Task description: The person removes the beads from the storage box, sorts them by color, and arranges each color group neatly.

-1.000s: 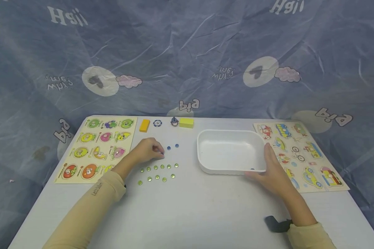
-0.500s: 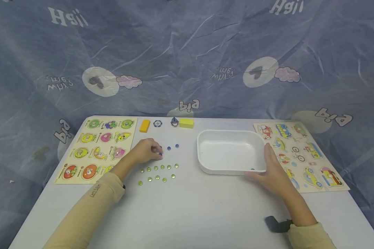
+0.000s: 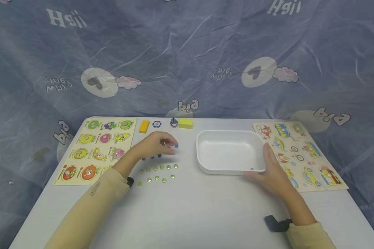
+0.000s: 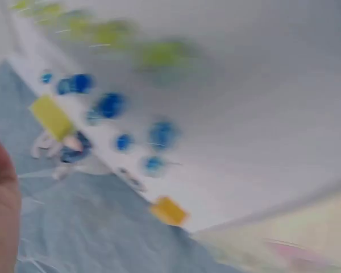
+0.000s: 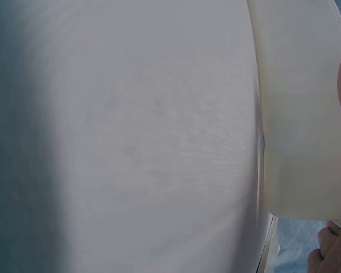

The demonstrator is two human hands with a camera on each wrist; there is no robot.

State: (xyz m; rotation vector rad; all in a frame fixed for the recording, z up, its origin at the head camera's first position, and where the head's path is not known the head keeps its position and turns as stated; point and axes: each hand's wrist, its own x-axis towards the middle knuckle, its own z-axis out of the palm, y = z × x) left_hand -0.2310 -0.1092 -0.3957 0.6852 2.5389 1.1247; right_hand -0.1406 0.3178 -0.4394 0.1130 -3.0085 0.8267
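Note:
My left hand (image 3: 157,143) hovers over the left half of the table, its thumb and forefinger spread apart. A small round blue glass bead (image 3: 176,146) shows right at its fingertips. More blue beads (image 3: 159,155) lie in a row under the palm, partly hidden by it; several appear blurred in the left wrist view. Nearer the person lie two rows of green beads (image 3: 157,177). My right hand (image 3: 274,173) grips the white plastic tray (image 3: 229,172) at its near right corner, thumb on the front wall. One dark blue bead (image 3: 251,169) sits inside the tray.
Along the back edge stand an orange block (image 3: 144,126), a round blue-white chip (image 3: 157,124), a small penguin figure (image 3: 173,122) and a yellow block (image 3: 185,123). A fruit puzzle board (image 3: 104,148) lies at left, a vehicle board (image 3: 299,155) at right.
My left hand has moved right and slightly back, its thumb and forefinger parting. Blue beads now show in a row where it was. The right hand and tray stay put.

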